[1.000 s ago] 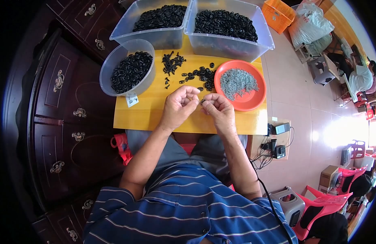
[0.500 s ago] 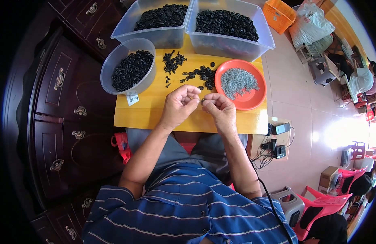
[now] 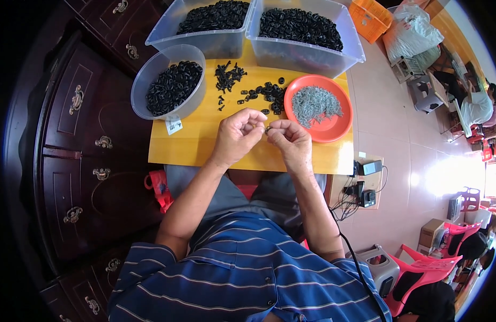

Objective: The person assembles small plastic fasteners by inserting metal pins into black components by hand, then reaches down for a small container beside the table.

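Over the near half of a yellow table (image 3: 167,151), my two hands meet almost fingertip to fingertip. My right hand (image 3: 292,140) pinches a small dark part (image 3: 268,130) between thumb and forefinger. My left hand (image 3: 238,137) is closed in a pinch beside it; whatever its fingertips hold is too small to make out. Just beyond lie a loose pile of small black oval pieces (image 3: 272,94) and a pile of black screw-like pieces (image 3: 226,78). An orange-red plate (image 3: 331,131) to the right carries many small silver metal pieces (image 3: 314,104), probably screws.
A round clear tub (image 3: 143,109) of black pieces stands at the left, two clear bins (image 3: 334,65) of black pieces at the back. Dark wooden drawers (image 3: 92,204) flank the left side. Cables and small devices (image 3: 368,197) lie right of the table. Another person (image 3: 476,104) sits far right.
The view has shifted slightly. My hands stay together in nearly the same place, with only small finger movements.
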Demonstrator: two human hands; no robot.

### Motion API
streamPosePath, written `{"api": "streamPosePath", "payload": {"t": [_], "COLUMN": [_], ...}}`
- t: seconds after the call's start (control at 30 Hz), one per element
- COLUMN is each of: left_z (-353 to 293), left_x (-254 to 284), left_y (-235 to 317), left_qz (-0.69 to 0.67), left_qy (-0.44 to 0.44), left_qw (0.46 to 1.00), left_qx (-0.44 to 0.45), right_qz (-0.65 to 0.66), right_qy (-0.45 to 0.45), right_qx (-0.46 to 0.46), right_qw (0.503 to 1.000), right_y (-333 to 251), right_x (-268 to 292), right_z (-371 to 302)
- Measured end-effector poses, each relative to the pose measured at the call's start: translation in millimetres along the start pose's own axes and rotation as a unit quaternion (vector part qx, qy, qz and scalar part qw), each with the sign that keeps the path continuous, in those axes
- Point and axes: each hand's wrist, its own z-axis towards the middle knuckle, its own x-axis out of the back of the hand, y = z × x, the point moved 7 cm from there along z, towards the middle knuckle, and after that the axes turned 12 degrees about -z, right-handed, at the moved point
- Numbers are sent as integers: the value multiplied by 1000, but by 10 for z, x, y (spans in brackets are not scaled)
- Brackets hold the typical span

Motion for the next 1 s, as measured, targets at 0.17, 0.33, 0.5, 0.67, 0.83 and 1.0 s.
{"api": "streamPosePath", "payload": {"t": [0.17, 0.33, 0.5, 0.67, 0.83, 1.0], "left_z": [32, 54, 136, 283, 360, 426], "left_x": [-29, -49, 0, -5, -115, -105], "left_y": [69, 84, 123, 70, -143, -233], "left_qz": [59, 77, 34, 398, 451, 496], "left_qy": [-8, -23, -53, -54, -32, -25], "left_qw": [998, 997, 998, 911, 887, 866], "left_qx": [-23, -16, 18, -93, -90, -58], "right_qz": [-10, -19, 28, 27, 38, 49], "right_qy": [9, 11, 47, 91, 111, 101], "right_qx": [0, 1, 13, 34, 36, 42], "right_qw": [1000, 1000, 998, 995, 992, 993], "right_y": [27, 37, -51, -160, -179, -173], "right_x": [13, 37, 106, 284, 341, 321], "right_z": [9, 21, 28, 50, 52, 58]}}
